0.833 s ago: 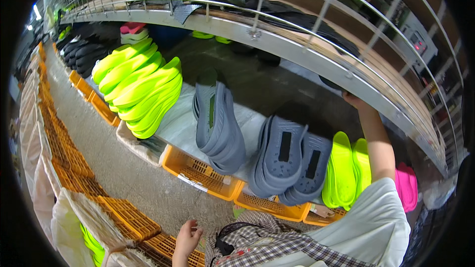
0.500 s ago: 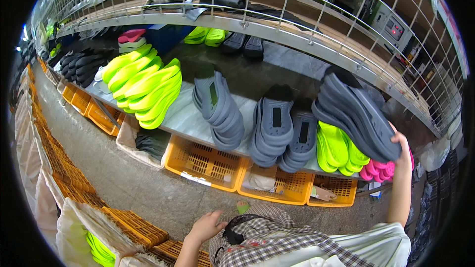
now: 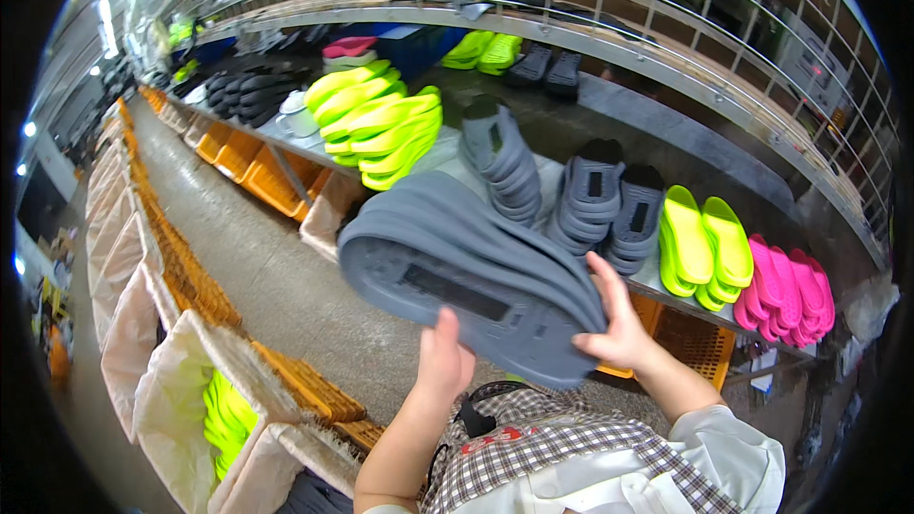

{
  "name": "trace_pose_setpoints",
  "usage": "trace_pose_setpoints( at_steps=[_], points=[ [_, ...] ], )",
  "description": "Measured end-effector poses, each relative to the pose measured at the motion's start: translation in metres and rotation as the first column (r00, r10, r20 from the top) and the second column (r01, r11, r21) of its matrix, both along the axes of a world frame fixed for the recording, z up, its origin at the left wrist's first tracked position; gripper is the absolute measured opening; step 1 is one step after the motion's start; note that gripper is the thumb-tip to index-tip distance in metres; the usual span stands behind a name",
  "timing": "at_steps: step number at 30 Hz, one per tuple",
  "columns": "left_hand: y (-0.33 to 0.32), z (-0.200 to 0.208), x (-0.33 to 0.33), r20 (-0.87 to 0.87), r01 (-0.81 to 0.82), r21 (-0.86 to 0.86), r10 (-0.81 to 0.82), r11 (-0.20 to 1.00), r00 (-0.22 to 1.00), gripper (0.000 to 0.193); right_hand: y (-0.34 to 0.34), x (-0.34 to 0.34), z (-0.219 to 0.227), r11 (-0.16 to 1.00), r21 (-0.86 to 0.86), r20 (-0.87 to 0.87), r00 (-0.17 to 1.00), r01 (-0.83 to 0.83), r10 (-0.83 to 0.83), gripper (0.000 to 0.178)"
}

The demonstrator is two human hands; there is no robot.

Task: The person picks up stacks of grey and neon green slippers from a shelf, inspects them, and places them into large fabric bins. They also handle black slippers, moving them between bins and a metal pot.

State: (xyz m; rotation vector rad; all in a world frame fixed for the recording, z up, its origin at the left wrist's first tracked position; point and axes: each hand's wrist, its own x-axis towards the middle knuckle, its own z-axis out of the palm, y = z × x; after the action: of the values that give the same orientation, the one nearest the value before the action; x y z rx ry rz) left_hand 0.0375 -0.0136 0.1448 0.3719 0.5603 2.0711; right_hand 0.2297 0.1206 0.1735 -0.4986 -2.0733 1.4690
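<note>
1. While facing a shelf (image 3: 657,119), holding a gray footwear stack (image 3: 466,262) tilted before the checked apron (image 3: 571,438).
2. Clasping its right end with right hand (image 3: 624,328).
3. Touching near edge with left hand (image 3: 444,362) (grip unclear).

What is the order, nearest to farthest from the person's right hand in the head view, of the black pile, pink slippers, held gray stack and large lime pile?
From the right hand:
1. Gray stack: touching it.
2. Pink slippers: right end of the shelf.
3. Large lime pile: farther left.
4. Black pile: left beyond the lime.
</note>
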Motion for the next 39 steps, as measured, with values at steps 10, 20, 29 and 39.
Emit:
trace_pose_setpoints(
  at_steps=[10,20,29,39],
  points=[
    [-0.083,-0.047,-0.060,0.015,-0.271,0.086,0.271,0.959,0.963,0.062,-0.052,-0.101,-0.012,0.813,-0.257,-0.231,0.850,-0.523,0.474,0.064],
    [-0.112,-0.070,-0.055,0.088,-0.279,0.098,0.270,0.955,0.959,0.057,-0.059,-0.125,-0.010,0.468,-0.651,-0.223,0.740,-0.597,0.635,0.056],
    [-0.106,-0.078,-0.052,0.376,-0.161,0.060,0.127,0.985,0.918,0.062,-0.063,-0.135,-0.018,0.580,-0.683,0.010,0.787,-0.445,0.616,0.078],
    [-0.101,-0.083,-0.049,0.421,-0.123,-0.122,0.163,0.985,0.892,0.065,-0.060,-0.141,-0.018,0.557,-0.775,0.139,0.779,-0.299,0.611,0.076]
  ],
)
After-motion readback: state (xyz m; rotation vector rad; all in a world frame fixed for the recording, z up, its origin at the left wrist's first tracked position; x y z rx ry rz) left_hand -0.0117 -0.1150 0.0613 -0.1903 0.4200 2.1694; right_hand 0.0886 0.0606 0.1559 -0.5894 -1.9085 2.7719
